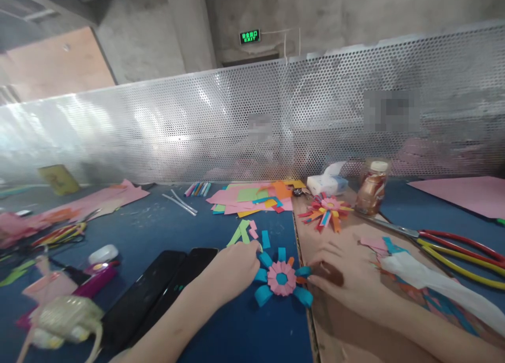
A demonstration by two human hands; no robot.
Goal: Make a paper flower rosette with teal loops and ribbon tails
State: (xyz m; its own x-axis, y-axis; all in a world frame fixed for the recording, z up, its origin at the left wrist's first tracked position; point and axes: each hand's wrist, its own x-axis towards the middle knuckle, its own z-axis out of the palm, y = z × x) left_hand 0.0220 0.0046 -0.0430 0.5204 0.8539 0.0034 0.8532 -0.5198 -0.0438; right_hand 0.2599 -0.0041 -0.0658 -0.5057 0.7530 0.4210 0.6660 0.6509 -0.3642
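Observation:
A paper flower (282,279) lies on the blue tabletop, with a pleated pink ring, a blue centre, looped blue petals and small orange pieces at its right. At its upper left, my left hand (239,265) is closed, its fingertips beside a blue petal; what they pinch is hidden. My right hand (347,276) rests over the brown board, thumb and forefinger curled together at the tip of the flower's right-hand petal. Light green paper strips (240,231) and a loose blue strip (265,239) lie just beyond my left hand.
A second, multicoloured paper flower (327,208) sits near a tissue box (326,185) and a brown jar (371,189). Large scissors (418,234) lie at right. Coloured sheets (224,199) and markers (198,189) are farther back. Black phones (158,284) and a pouch (65,318) lie left.

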